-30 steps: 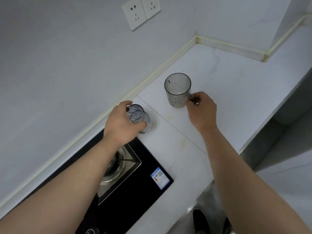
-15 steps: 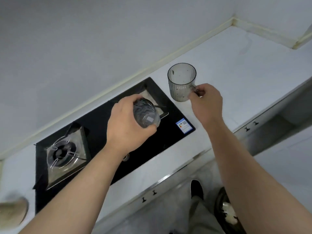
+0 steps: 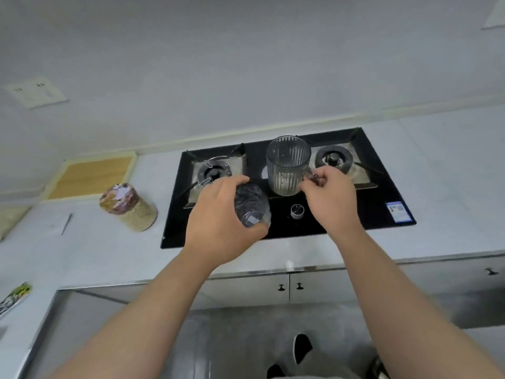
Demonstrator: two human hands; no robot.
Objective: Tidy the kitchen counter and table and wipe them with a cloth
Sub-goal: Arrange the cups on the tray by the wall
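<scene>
**Counter** (image 3: 82,255): pale surface running along the wall. No cloth is in view.

**Black gas hob** (image 3: 382,214): set into the counter, with two burners.

**Wooden cutting board** (image 3: 93,176): at the wall, left of the hob. What appears to be a jar of grain (image 3: 131,209) sits between the two.

**Left hand** (image 3: 218,222): fingers and thumb are curled round a small textured tumbler (image 3: 251,206). The tumbler is held tilted in the air over the hob's front left.

**Right hand** (image 3: 333,198): fingers pinch the handle of a ribbed glass mug (image 3: 287,165). The mug is upright, above the hob between the burners.

**Judgement:** both glasses are being cleared off ahead of wiping.

**Recommended:**
- Keep the mug level.
- Firm the wrap on the tilted tumbler.
- Keep the glasses from knocking together.
- Pass clear of the control knob (image 3: 297,211).
- Set each glass down gently.
</scene>
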